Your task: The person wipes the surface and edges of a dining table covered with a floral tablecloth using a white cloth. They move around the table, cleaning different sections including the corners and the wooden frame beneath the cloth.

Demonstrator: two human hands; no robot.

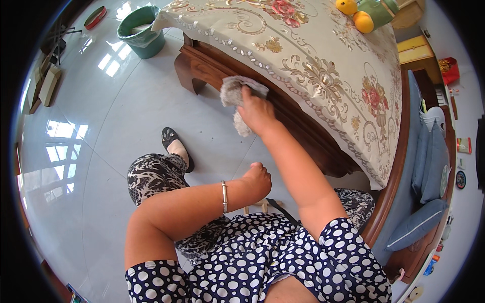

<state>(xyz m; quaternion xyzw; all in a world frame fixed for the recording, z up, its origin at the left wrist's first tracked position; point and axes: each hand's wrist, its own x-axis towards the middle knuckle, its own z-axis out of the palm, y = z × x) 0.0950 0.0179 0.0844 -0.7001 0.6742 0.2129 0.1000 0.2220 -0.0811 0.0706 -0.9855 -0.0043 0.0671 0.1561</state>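
against the dark wooden side of the worktop [207, 61], below the fringed hem of a flowered tablecloth [268, 22], the right hand [257, 108] grips a fluffy grey-beige cloth [233, 95], bunched under the fingers, with one lump of it hanging down over the floor [212, 118]. the left hand [258, 181] is held near the person's lap, well apart from the cloth; it looks curled into a loose fist, and nothing shows in it. the step in hand looks to be wiping down that wooden side, near its corner leg, and there seems to be more of the rail to cover, toward the person. the next move probably calls for steady pressure along the wood, keeping the cloth flat under the fingers and clear of the hem, which could snag or get dragged. much is hard to make out: the bunched cloth hides most of the fingertips and the patch of wood behind it, so how firmly it presses cannot be told. the hem covers the upper edge of the wood, the right forearm blocks part of the rail, and the far end of the worktop is cut off, as is the green container [376, 12] beside the oranges [363, 22]. the left palm faces out of sight.
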